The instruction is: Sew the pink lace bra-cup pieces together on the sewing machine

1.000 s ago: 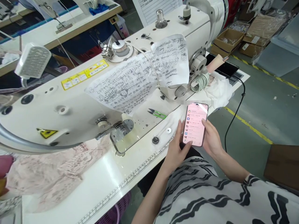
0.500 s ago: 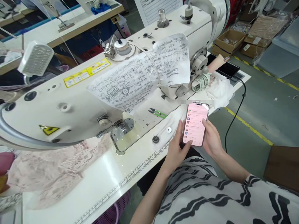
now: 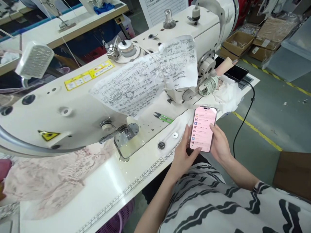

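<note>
A smartphone (image 3: 203, 129) with a lit pink screen showing a list is held upright between both hands at the table's front edge. My left hand (image 3: 183, 155) is closed around its left side, with the thumb near the lower edge of the screen. Gripping the right edge is my right hand (image 3: 220, 144), its thumb at the screen's side. Left of the phone, a dark bobbin (image 3: 161, 145) and a pale metal disc (image 3: 175, 135) lie on white material. Green-handled thread snips (image 3: 163, 117) rest beside the sewing machine bed.
A white sewing machine (image 3: 80, 113) spans the table, with a handwritten paper sheet (image 3: 145, 84) strapped to its arm. Pale pink lace fabric (image 3: 53, 178) lies at the left. A coil of cord (image 3: 208, 86) hangs near the right end. Cardboard boxes (image 3: 236, 43) stand on the floor.
The view has shifted very slightly, so the machine appears a little further left. My left thumb has moved slightly at the bottom of the screen; both hands keep hold of the smartphone.
</note>
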The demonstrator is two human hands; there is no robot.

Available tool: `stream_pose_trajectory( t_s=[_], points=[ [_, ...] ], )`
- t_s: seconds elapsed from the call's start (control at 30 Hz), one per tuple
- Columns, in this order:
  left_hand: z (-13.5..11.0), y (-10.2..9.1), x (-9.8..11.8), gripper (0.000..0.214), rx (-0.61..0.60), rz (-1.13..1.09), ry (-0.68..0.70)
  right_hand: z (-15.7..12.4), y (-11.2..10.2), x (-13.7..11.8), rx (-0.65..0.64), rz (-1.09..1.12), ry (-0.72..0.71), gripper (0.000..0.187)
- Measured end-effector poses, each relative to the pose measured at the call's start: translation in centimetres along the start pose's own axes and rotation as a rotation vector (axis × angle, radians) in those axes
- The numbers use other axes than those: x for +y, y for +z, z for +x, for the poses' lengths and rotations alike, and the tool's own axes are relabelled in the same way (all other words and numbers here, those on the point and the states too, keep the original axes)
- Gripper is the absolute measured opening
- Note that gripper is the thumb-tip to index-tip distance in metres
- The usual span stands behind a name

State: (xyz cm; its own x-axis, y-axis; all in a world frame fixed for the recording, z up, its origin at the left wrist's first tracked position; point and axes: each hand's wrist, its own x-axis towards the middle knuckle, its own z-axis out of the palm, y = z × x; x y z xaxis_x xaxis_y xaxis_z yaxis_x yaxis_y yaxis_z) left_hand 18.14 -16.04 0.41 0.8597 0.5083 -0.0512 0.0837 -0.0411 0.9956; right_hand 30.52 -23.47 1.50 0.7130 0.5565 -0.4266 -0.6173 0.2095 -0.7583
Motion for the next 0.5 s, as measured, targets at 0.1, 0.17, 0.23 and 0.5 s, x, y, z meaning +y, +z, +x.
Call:
stream_pose_trajectory(
  t_s=[0.1, 0.17, 0.23, 0.5],
  points=[
    [-0.03, -0.58, 0.19, 0.087, -0.064, 0.005, 0.023, 0.16, -0.1, 0.06, -0.005, -0.007, -0.005, 0.035],
    [-0.02, -0.78, 0.27, 0.087, -0.082, 0.002, 0.028, 0.21, -0.15, 0.11, -0.006, -0.008, -0.002, 0.037],
    [-0.01, -0.84, 0.29, 0.088, -0.088, 0.004, 0.03, 0.21, -0.18, 0.13, -0.002, -0.005, 0.0, 0.038],
    [-0.04, -0.81, 0.16, 0.085, -0.098, -0.009, 0.031, 0.11, -0.2, 0.13, 0.008, -0.001, -0.006, 0.034]
  ],
)
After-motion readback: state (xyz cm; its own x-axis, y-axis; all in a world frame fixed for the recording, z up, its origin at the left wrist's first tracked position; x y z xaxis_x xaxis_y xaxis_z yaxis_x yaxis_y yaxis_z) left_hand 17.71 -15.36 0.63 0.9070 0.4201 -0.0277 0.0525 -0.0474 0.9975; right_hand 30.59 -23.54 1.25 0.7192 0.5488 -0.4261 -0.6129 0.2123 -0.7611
